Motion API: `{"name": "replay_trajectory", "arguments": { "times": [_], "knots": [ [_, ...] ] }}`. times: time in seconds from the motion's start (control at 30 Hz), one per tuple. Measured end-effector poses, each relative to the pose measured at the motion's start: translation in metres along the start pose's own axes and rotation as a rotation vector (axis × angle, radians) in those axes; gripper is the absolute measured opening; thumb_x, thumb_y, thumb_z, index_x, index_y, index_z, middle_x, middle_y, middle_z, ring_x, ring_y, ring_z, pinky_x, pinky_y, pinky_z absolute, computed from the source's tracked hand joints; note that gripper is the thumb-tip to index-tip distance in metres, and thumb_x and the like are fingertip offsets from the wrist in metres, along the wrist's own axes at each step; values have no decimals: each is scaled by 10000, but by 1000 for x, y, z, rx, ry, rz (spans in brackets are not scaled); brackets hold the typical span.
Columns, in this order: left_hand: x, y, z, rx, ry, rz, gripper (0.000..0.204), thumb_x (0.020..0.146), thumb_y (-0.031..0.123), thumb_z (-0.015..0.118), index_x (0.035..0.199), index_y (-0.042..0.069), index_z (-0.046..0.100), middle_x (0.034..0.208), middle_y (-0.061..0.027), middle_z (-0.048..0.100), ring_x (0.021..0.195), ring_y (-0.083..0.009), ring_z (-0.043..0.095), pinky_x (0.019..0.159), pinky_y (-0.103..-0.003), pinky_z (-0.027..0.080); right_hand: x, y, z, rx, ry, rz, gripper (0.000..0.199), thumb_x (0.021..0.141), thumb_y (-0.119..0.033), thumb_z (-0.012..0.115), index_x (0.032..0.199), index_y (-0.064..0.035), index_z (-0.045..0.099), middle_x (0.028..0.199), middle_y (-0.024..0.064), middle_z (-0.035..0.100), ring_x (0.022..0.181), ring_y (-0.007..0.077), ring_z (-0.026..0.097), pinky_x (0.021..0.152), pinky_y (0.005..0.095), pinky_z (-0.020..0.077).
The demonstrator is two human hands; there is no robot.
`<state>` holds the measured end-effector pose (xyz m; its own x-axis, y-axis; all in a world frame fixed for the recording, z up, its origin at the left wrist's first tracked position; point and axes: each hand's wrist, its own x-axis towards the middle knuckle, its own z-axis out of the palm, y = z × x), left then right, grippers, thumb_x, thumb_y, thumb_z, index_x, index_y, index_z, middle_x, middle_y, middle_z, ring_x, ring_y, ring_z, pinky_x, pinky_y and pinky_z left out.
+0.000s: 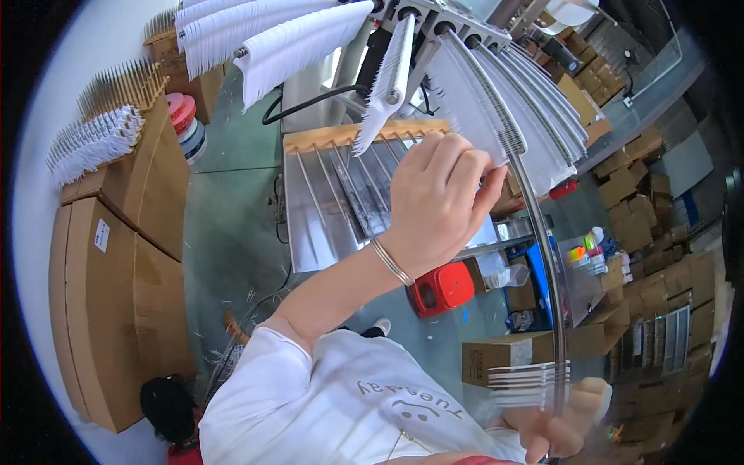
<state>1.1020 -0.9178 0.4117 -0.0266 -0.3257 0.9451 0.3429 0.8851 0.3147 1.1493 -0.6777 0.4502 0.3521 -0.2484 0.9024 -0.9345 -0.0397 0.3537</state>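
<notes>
My left hand (442, 186) is raised in the middle with its fingers curled. Its thumb and fingertips pinch the lower edge of a row of thin white pieces (465, 97). These pieces hang on a long, curved-looking metal rod (542, 248) that runs from the machine hub down toward me. At lower right my right hand (566, 422), smeared by motion, closes round the near part of that rod. Beside it, a few white strips (527, 380) sit on the rod, also blurred. Another rod (391, 66) with white pieces sticks out just left of this row.
Below the hub stands a metal rack (333, 201) of thin rods with a wooden edge. A red stool (442, 291) is under my left forearm. Cardboard boxes (105, 294) line the left, with spiked racks (116, 89) on top. A person's dark-haired head (167, 407) shows at lower left.
</notes>
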Motion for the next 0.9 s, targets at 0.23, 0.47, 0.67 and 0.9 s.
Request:
{"name": "replay_trajectory", "arguments": {
  "times": [0.23, 0.47, 0.67, 0.9],
  "knots": [
    [0, 7, -4, -40, 24, 48, 205, 655, 10, 701, 769, 57, 537, 714, -61, 534, 631, -243, 532, 554, -335, 428, -8, -4, -1, -128, 150, -63, 371, 944, -401, 367, 817, -67, 464, 516, 15, 402, 511, 143, 350, 476, 292, 283],
    [-42, 60, -11, -805, -304, 78, 333, 662, 274, 779, 801, 48, 578, 722, -51, 570, 605, -219, 547, 509, -316, 427, -48, -7, -52, -409, 74, 305, 346, 902, -367, 431, 795, -40, 470, 720, 112, 507, 621, 228, 458, 600, 400, 373],
    [-80, 80, 48, -954, -961, -298, 570, 681, 384, 753, 1061, 13, 548, 1004, -120, 556, 935, -257, 525, 800, -342, 426, -145, 44, -64, 449, 517, 1291, 224, 938, -265, 432, 981, -49, 475, 878, 130, 542, 788, 212, 533, 664, 322, 455],
    [-111, 110, 169, -785, -907, -444, 454, 849, 143, 590, 1254, 21, 427, 1205, -140, 490, 1103, -251, 488, 944, -318, 368, -191, 166, -31, 1010, 554, 1672, 393, 891, -149, 544, 1237, -12, 419, 910, 50, 586, 785, 95, 560, 684, 214, 449]
  ]
}}
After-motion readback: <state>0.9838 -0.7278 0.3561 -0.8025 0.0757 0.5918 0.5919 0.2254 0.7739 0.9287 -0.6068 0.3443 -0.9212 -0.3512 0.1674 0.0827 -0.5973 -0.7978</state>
